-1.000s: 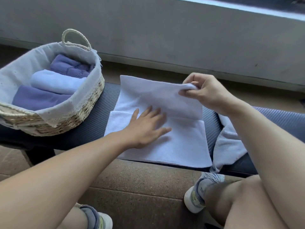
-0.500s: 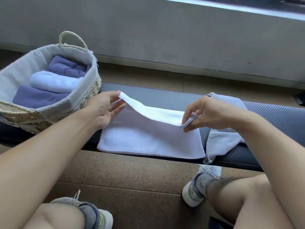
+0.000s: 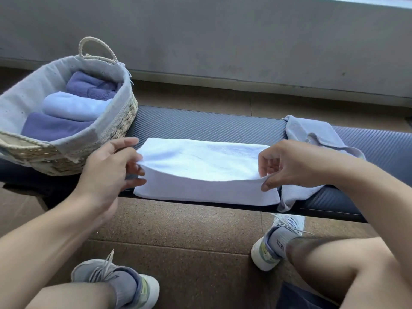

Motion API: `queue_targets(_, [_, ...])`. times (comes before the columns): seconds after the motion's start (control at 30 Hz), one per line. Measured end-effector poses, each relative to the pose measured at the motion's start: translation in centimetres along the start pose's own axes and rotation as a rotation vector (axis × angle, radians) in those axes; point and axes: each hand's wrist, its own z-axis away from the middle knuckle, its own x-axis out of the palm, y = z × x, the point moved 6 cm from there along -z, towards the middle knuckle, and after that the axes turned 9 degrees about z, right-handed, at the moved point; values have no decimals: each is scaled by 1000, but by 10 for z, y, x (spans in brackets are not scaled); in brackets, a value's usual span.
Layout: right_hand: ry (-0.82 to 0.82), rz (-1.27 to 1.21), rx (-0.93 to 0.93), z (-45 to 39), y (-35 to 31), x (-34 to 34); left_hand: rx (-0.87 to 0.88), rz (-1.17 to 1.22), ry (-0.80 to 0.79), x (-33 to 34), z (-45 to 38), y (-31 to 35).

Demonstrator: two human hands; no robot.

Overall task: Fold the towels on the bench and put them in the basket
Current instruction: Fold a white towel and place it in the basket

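A white towel (image 3: pixel 200 166) lies folded lengthwise on the dark bench (image 3: pixel 200 126), its upper layer lifted off the lower one. My left hand (image 3: pixel 111 172) pinches the left end of that upper layer; my right hand (image 3: pixel 289 166) pinches the right end near the front edge. A grey-blue towel (image 3: pixel 312 134) lies crumpled on the bench just right of the white one. The woven basket (image 3: pixel 116 128) with a grey liner stands on the bench's left end and holds three folded towels: two purple, one light blue (image 3: pixel 73 105).
A grey concrete wall (image 3: pixel 223 41) runs behind the bench. Brown tiled floor (image 3: pixel 189 230) lies in front, with my two sneakers (image 3: pixel 276 239) and bare knees at the lower edge. The basket's rope handle (image 3: pixel 95 47) sticks up at its far side.
The towel's far half has been brought forward over the near half. My left hand moved from pressing the towel flat to gripping its left end; both hands came toward the bench's front edge.
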Motion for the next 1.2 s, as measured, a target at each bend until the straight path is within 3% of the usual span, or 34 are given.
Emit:
queue_targets(0.4, [-243,160,32,4,-8,18,-172,-359,-98,-33,-9,-43])
queue_targets(0.5, [-328,118,41,8,-9,21,-102,-476,-74,-38,-17,-37])
queue_targets(0.67, [-182,57,66,4,-2,9,79,-559,-59,-26,-23,-21])
queue_targets(0.8, [-203,93,83,3,1,13,59,-821,-185,-16,-25,-15])
queue_targets(0.93, [-288,111,85,6,-2,21,-14,-820,-272,-20,-26,-17])
queue_targets(1.2, [-301,221,81,4,-6,26,-147,-563,-239,-25,-34,-18])
